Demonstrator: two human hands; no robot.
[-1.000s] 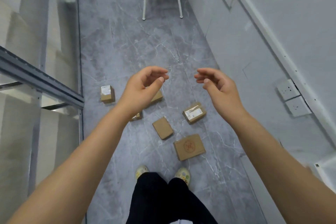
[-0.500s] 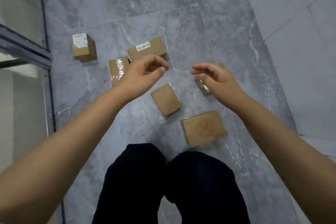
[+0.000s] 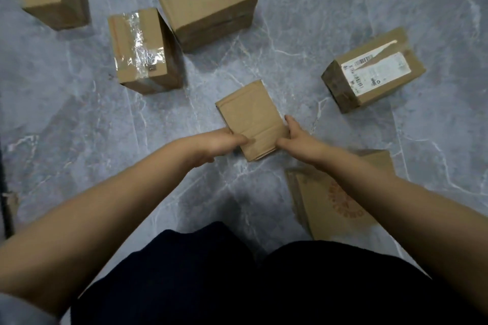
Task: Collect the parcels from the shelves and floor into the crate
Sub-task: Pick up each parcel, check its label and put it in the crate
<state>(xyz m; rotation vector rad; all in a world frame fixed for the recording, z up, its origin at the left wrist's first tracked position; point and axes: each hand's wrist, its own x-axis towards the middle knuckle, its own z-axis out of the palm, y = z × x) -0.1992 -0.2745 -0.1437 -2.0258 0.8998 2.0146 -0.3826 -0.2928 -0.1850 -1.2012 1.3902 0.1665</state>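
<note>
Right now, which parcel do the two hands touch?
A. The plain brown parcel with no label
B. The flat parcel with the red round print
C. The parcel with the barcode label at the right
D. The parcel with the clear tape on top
A: the left hand and the right hand press on opposite sides of the plain brown parcel on the floor; no other parcel is touched.

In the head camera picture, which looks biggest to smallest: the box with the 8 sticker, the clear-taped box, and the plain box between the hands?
1. Box with the 8 sticker, clearly largest.
2. Clear-taped box and plain box look about alike, so I won't rank them.
</note>
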